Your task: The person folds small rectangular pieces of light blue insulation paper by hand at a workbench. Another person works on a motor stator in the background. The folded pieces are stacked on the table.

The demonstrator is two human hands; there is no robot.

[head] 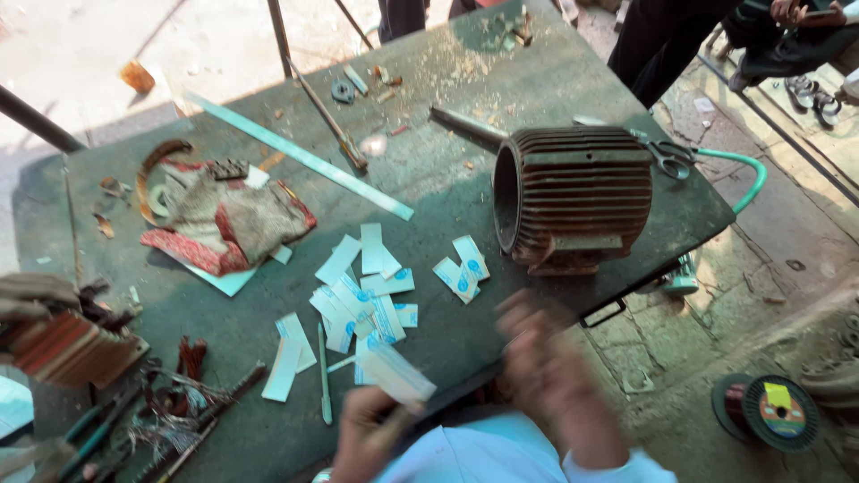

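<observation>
At the near edge of the bench, the left hand is closed around one end of a white paper strip, which juts up and to the right over the bench edge. The right hand is lifted just beside the strip's free end and so blurred that I cannot tell how far its fingers are open or whether they touch the paper.

To handle such a strip well, I judge that the left hand should pinch it firmly near the end while the right takes the free end square, so the thin paper neither creases nor twists; a light, even grip seems wiser than a tight one.

The strip looks flat, pale and stiff, longer than wide, with its far end cut straight; any print on it is too blurred to make out.

Just beyond it lies a loose scatter of similar slips, white with blue marks, some overlapping, two a little apart to the right. A thin pale stick lies left of the strip. Farther right a ribbed, rusty motor housing lies on its side, with scissors behind it. To the left are a crumpled cloth, a long pale strip and tangled wire with tools.
</observation>
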